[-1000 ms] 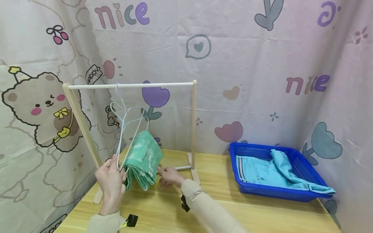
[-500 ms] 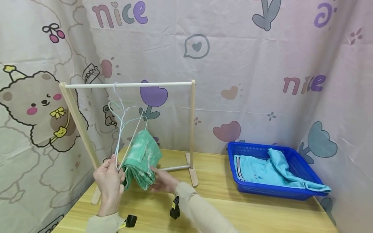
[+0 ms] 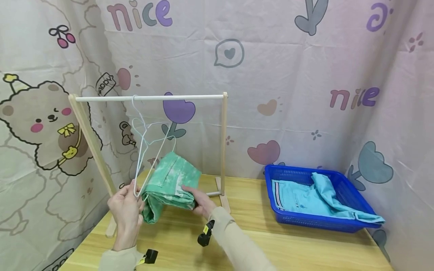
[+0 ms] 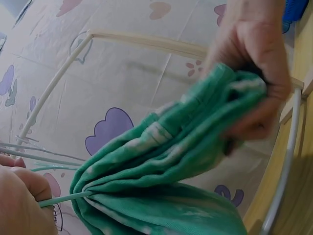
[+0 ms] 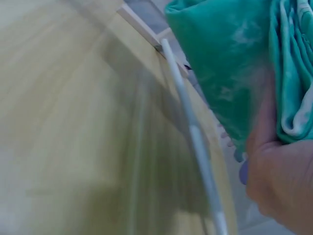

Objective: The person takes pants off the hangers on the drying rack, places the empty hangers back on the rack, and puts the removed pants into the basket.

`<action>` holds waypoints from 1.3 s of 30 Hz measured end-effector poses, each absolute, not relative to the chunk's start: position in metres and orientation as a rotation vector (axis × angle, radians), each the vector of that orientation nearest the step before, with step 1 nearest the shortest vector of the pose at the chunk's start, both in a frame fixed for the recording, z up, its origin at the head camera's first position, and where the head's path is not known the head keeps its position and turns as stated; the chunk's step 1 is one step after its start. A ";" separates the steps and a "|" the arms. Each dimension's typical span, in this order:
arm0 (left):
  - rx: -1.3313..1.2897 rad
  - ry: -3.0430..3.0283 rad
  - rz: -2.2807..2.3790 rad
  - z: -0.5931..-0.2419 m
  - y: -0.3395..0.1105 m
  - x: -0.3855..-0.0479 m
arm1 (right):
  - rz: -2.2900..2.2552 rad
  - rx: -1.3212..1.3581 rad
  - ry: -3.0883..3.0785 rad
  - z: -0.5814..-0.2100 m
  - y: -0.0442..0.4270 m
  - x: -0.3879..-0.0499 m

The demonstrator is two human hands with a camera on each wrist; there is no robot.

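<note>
Green-and-white mottled trousers (image 3: 176,177), folded over, hang across the lower bar of a pale hanger (image 4: 63,199). At the hanger's left end my left hand (image 3: 125,210) pinches the wire, together with the corner of a white hanger (image 3: 139,150) hooked on the rack's rod. My right hand (image 3: 200,201) grips the right edge of the folded trousers, thumb on top and the other fingers underneath. In the left wrist view that hand (image 4: 257,73) is wrapped round the bunched layers. The trousers' far side is hidden.
The rack (image 3: 225,150) has wooden uprights and a white top rod (image 3: 190,98); its lower bar (image 5: 198,147) runs behind the trousers. On the right of the wooden table (image 3: 251,241) stands a blue basket (image 3: 325,224) holding light-blue trousers (image 3: 298,195), one leg over the rim.
My right hand has come onto the green trousers from beside them and now grips their edge. That side is lifted and spread to the right. My left hand keeps its pinch.
</note>
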State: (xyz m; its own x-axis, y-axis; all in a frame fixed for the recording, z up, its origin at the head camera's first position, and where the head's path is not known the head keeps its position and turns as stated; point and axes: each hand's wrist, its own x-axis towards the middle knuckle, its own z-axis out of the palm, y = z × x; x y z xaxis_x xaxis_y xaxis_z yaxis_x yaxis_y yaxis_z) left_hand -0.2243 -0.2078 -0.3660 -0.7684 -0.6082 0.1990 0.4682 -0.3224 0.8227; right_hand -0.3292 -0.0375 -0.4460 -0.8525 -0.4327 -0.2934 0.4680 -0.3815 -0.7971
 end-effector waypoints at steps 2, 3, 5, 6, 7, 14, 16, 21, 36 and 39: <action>0.186 -1.253 -2.097 -0.367 -0.209 -0.225 | -2.242 -0.011 1.370 -0.439 -0.034 -0.333; 0.182 -1.256 -2.087 -0.368 -0.209 -0.225 | -2.241 -0.050 1.396 -0.435 -0.032 -0.335; 0.172 -1.258 -2.068 -0.369 -0.210 -0.225 | -2.241 -0.149 1.445 -0.427 -0.028 -0.338; 0.172 -1.255 -2.059 -0.369 -0.210 -0.225 | -2.246 -0.190 1.458 -0.423 -0.027 -0.340; 0.174 -1.253 -2.051 -0.370 -0.210 -0.226 | -2.256 -0.223 1.468 -0.418 -0.026 -0.341; 0.223 -1.259 -2.049 -0.368 -0.210 -0.228 | -2.380 -0.295 1.446 -0.395 -0.026 -0.343; 0.241 -1.266 -2.064 -0.367 -0.210 -0.228 | -2.417 -0.298 1.411 -0.390 -0.027 -0.343; 0.281 -1.303 -2.063 -0.368 -0.211 -0.227 | -2.459 -0.334 1.362 -0.379 -0.029 -0.341; 0.316 -1.289 -2.127 -0.378 -0.205 -0.233 | -2.549 -0.358 1.274 -0.355 -0.022 -0.338; 0.344 -1.334 -2.138 -0.380 -0.206 -0.232 | -2.567 -0.366 1.216 -0.348 -0.017 -0.338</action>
State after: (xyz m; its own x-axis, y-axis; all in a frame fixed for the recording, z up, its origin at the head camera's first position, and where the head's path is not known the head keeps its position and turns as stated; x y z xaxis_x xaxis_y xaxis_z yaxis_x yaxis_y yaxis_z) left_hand -0.2323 -0.2061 -0.3795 -0.7929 -0.6030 0.0877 0.3440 -0.3242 0.8812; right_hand -0.3376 -0.0168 -0.3484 -0.9295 -0.3527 0.1084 0.1396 -0.6080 -0.7816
